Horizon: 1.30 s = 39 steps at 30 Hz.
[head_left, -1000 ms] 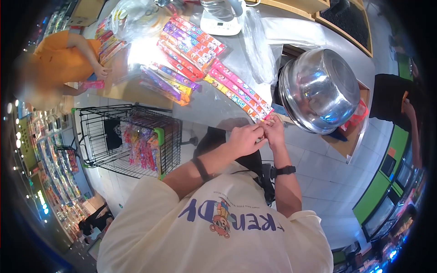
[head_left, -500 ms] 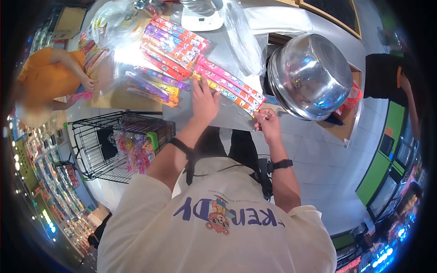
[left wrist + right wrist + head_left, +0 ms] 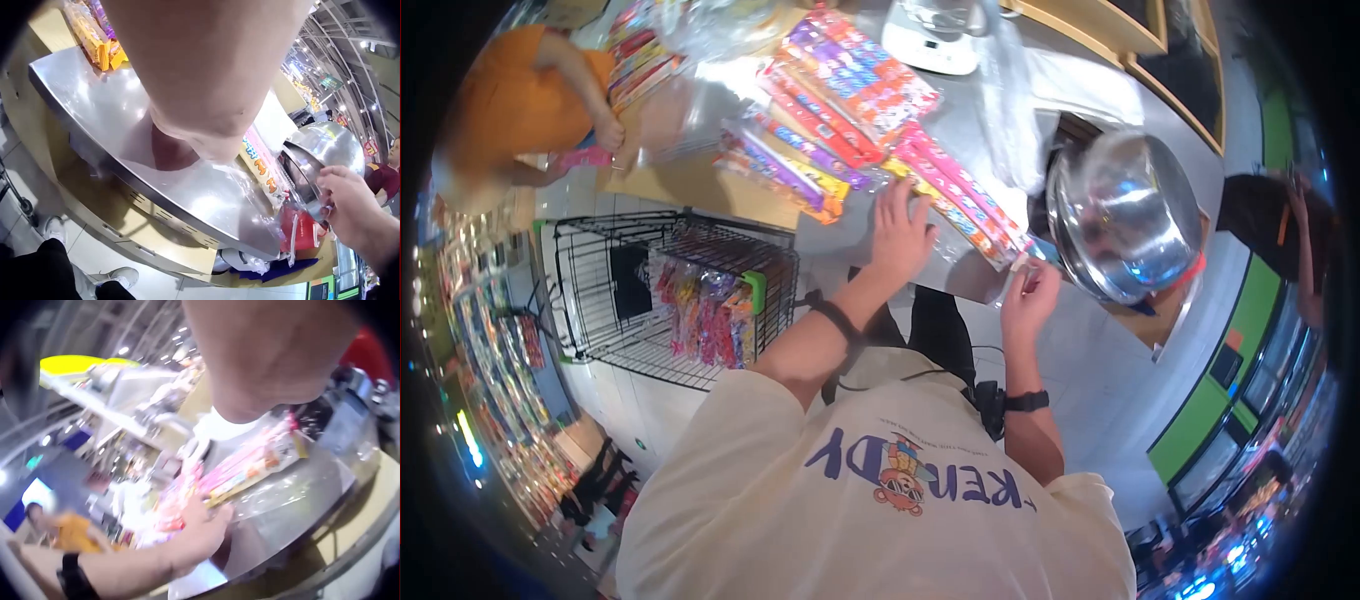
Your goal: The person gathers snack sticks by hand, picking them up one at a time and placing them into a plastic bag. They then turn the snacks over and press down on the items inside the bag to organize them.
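Observation:
A row of long, slim wrapped packets with cartoon prints, pink packets (image 3: 960, 185) beside a yellow one (image 3: 915, 182), lies slantwise across the steel counter (image 3: 840, 235). My left hand (image 3: 903, 232) rests with extended fingers on the yellow packet's upper end. At the row's lower end is my right hand (image 3: 1032, 292), fingers bent, near clear film (image 3: 1008, 272); I cannot tell whether it pinches the film. In the left wrist view the right hand (image 3: 353, 203) appears beside the steel bowls, and my left fingers are hidden behind the forearm.
More wrapped packets (image 3: 865, 75) lie up the counter, with a white scale (image 3: 930, 52) behind. Stacked steel bowls (image 3: 1125, 215) stand right of my right hand. A wire cart (image 3: 600, 290) holding packets stands left. A person in an orange top (image 3: 530, 85) is at the far left.
My left hand has left the row's lower end, where both hands met, and moved up onto the yellow packet. My right hand stays by the lower end. The view has shifted.

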Available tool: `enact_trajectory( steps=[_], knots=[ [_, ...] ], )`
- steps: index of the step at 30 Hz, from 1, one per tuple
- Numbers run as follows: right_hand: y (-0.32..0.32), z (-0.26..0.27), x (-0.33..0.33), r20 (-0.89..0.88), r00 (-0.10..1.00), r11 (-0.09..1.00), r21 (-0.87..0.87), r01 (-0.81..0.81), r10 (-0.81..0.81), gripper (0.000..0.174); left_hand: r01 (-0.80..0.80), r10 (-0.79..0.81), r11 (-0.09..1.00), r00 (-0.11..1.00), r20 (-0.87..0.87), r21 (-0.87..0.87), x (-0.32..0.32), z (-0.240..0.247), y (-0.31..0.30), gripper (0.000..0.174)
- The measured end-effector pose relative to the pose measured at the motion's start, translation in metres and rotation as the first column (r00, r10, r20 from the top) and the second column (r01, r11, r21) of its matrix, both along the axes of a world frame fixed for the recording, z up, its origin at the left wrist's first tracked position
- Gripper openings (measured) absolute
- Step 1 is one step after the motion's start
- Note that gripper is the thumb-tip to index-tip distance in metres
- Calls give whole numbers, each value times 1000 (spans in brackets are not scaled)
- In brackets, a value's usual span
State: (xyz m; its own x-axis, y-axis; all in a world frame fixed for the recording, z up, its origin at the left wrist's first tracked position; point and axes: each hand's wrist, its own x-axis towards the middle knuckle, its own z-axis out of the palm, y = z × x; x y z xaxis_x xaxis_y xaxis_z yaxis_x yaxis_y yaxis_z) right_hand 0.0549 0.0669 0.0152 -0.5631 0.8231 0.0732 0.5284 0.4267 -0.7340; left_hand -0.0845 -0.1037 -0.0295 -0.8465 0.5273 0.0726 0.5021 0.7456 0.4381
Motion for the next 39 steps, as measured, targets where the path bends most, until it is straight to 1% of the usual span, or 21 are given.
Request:
enact_trajectory(
  steps=[2, 4, 6, 7, 9, 13, 15, 20, 22, 25, 28, 30, 31, 32, 33, 34, 35, 36, 37, 38, 39],
  knots=[
    [-27, 22, -25, 108, 938, 944, -50, -325, 329, 25, 63, -64, 998, 994, 87, 12, 0, 11, -13, 53],
    [-57, 44, -66, 22, 907, 905, -93, -416, 420, 20, 26, -41, 995, 989, 145, 98, -10, 20, -33, 49],
    [-80, 43, -100, -73, 725, 701, -204, -683, 685, 20, -228, 220, 972, 969, 114, 58, -18, 21, -60, 46],
    [-91, 35, -117, -71, 718, 695, -202, -690, 693, 20, -349, 343, 931, 936, 76, 104, -24, 24, -73, 44],
    [-116, 5, -153, -136, 546, 550, -14, -835, 827, 21, -435, 431, 890, 901, 58, 138, -41, 30, -102, 45],
    [-172, -28, -212, 57, 578, 576, 47, -816, 814, 25, -437, 412, 867, 899, 151, 240, -65, 25, -153, 50],
    [-190, -12, -232, 419, 504, 609, -162, -777, 755, 26, -368, 298, 866, 924, 241, 338, -72, 18, -169, 51],
    [-197, -10, -245, 583, 398, 574, -149, -805, 709, 42, -349, 207, 847, 911, 357, 400, -89, 12, -181, 43],
    [-202, -7, -243, 656, 384, 548, -54, -835, 650, 24, -298, 189, 849, 943, 275, 436, -96, 5, -180, 41],
    [-201, 18, -244, 689, 390, 601, -83, -795, 610, 46, -345, 216, 842, 920, 327, 415, -108, -9, -176, 38],
    [-193, 56, -241, 800, 401, 690, -22, -723, 446, 39, -415, 222, 817, 867, 446, 400, -112, -10, -174, 27],
    [-174, 95, -223, 813, 406, 705, -9, -709, 418, 31, -423, 400, 905, 883, 246, 45, -114, 2, -163, 28],
    [-163, 113, -209, 783, 427, 734, -53, -677, 451, 31, -427, 420, 904, 897, 135, 30, -113, 23, -151, 36],
    [-153, 123, -191, 751, 450, 757, -101, -645, 483, 30, -404, 396, 914, 907, 141, 37, -112, 35, -141, 36],
    [-140, 116, -169, 654, 541, 796, -159, -584, 528, 29, -363, 206, 902, 837, 507, 233, -114, 43, -129, 35],
    [-128, 109, -146, 658, 556, 812, -151, -564, 508, 29, -380, -76, 830, 649, 757, 409, -115, 54, -115, 35],
    [-119, 103, -122, 458, 672, 811, -273, -517, 582, 28, -183, -171, 908, 661, 731, 378, -110, 82, -102, 35],
    [-115, 102, -102, 232, 768, 780, -393, -487, 596, 27, -158, -193, 911, 654, 732, 381, -93, 94, -83, 35],
    [-117, 115, -86, 235, 787, 797, -390, -461, 571, 27, -179, -382, 806, 572, 726, 564, -72, 104, -61, 32],
    [-118, 131, -69, 194, 835, 744, -585, -323, 515, 27, -223, -560, 666, 480, 675, 712, -56, 111, -45, 30],
    [-116, 141, -56, 162, 881, 634, -752, -182, 445, 27, -200, -580, 672, 458, 674, 713, -47, 113, -36, 30]
  ],
)
